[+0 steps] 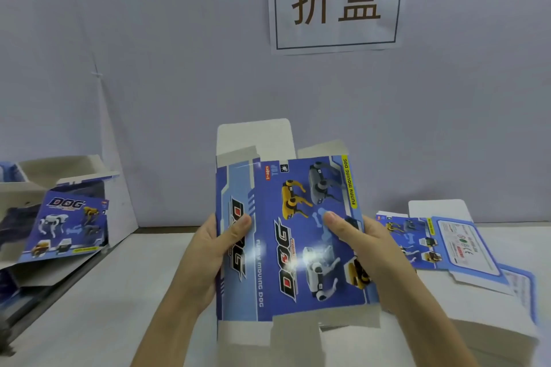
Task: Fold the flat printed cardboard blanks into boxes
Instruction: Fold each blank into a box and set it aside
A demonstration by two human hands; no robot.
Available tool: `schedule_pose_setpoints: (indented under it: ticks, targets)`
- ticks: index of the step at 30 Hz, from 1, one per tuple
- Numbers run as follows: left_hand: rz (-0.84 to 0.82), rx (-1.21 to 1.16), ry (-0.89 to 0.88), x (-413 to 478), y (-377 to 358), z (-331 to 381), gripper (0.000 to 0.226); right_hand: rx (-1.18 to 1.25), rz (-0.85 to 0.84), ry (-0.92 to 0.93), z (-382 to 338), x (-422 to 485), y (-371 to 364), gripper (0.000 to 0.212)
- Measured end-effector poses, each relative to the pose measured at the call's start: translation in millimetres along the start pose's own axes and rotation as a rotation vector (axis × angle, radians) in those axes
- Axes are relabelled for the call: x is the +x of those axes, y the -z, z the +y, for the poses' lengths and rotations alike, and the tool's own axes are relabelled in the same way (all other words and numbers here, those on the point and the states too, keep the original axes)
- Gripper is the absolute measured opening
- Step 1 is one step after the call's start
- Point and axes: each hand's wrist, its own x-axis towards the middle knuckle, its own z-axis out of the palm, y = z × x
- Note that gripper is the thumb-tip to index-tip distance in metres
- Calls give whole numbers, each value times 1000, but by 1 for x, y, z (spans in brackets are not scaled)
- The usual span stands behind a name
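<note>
right now a person holds one cardboard blank [298,235] up in the air with both hands, above the white table [119,292]. the blank is blue with robot dogs on it and the big word "dog". it stands almost upright, with the printed side facing the person. plain grey flaps stick out at its top and at its bottom. a fold line runs down it, with a narrow panel on the left and a wide panel on the right.

the left hand [208,250] grips the left edge of the blank. its thumb presses on the narrow panel in front, and the other fingers go behind the card, out of sight. the right hand [369,250] grips the right edge the same way, with its thumb on the wide panel next to a little bone picture and the fingers hidden behind.

a pile of flat blanks [465,250] lies on the table just beside the right hand, printed side up. at the far left another printed piece [68,226] leans among grey cardboard; it is blurry, so i cannot tell if it is a done box. a white sign [335,0] with two big brown characters hangs on the wall [149,68] behind.
</note>
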Motion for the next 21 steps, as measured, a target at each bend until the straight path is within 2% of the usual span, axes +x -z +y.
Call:
schedule_pose_setpoints:
  ticks: [4,7,10,16,19,21]
  targets:
    - [86,94,-38,2,-1,-2,49,10,18,-13,1,-1,2,24]
    - [34,95,-37,1,-1,1,50,23,-12,-80,1,-1,4,41]
    - [62,122,-54,1,-5,-1,48,15,9,-110,4,-1,10,51]
    - [-6,127,-4,-2,-18,-5,53,18,12,-126,4,-2,24,51]
    - [72,159,-23,-1,-17,-6,50,1,51,-127,7,-1,21,44]
    - [76,154,-40,-1,-15,-3,48,29,31,-127,7,0,17,50]
